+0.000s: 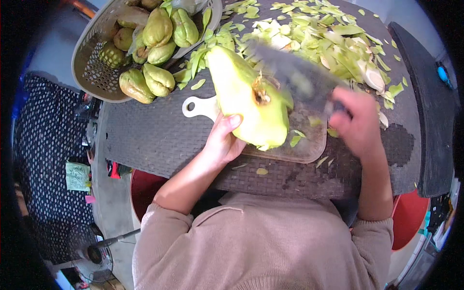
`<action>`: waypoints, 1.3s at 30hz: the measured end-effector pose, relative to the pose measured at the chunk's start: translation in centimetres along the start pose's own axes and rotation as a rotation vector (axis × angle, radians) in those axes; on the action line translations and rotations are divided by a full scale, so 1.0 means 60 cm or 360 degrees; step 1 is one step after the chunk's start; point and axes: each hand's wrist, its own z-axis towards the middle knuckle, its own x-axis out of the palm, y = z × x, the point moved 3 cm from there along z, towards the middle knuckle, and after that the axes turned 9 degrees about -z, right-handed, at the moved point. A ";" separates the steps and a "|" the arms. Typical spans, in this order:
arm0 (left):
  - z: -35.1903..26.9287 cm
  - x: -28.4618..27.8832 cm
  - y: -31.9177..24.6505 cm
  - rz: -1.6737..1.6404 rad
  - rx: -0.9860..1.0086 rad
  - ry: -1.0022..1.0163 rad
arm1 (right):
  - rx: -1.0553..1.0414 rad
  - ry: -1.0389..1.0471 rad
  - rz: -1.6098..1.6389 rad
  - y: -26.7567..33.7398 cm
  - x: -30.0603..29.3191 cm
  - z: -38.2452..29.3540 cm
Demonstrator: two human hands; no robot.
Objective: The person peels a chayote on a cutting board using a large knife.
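My left hand grips a large peeled pale green fruit by its lower left side, above a cutting board with a white handle. The fruit has a brown, damaged hollow on its face. My right hand is closed on the handle of a broad-bladed knife. Hand and blade are blurred, and the blade lies at the fruit's upper right side; whether it touches is unclear. A few green peel bits lie on the board.
A heap of peelings covers the far part of the dark woven-pattern table. At the far left a plastic basket holds several chayotes; two more chayotes lie by its near rim. A dark chair back stands at right.
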 end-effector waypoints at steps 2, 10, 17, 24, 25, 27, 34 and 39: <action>-0.009 -0.002 0.005 0.0385 -0.0147 -0.0121 | -0.0373 0.0144 -0.0023 0.043 0.012 -0.009; -0.007 0.014 -0.008 0.0266 -0.0198 -0.0172 | -0.0539 0.0269 -0.0035 0.087 0.038 -0.026; -0.011 0.029 -0.003 0.0167 -0.0259 -0.0230 | -0.0562 0.0223 -0.0133 0.100 0.042 -0.036; -0.006 0.012 -0.003 0.0475 -0.0248 -0.0266 | -0.0558 0.0203 -0.0248 0.081 0.052 -0.029; -0.006 0.010 -0.001 0.0379 -0.0255 -0.0241 | -0.0548 0.0209 -0.0264 0.078 0.053 -0.028; -0.010 -0.008 0.003 0.0192 -0.0264 -0.0193 | -0.0537 0.0217 -0.0292 0.073 0.056 -0.026; 0.004 -0.030 0.023 -0.0046 -0.0157 -0.0073 | -0.0337 0.0191 -0.0264 0.033 0.065 -0.006; 0.007 -0.033 0.029 0.0173 -0.0188 -0.0107 | -0.0350 0.0235 -0.0257 0.043 0.060 -0.012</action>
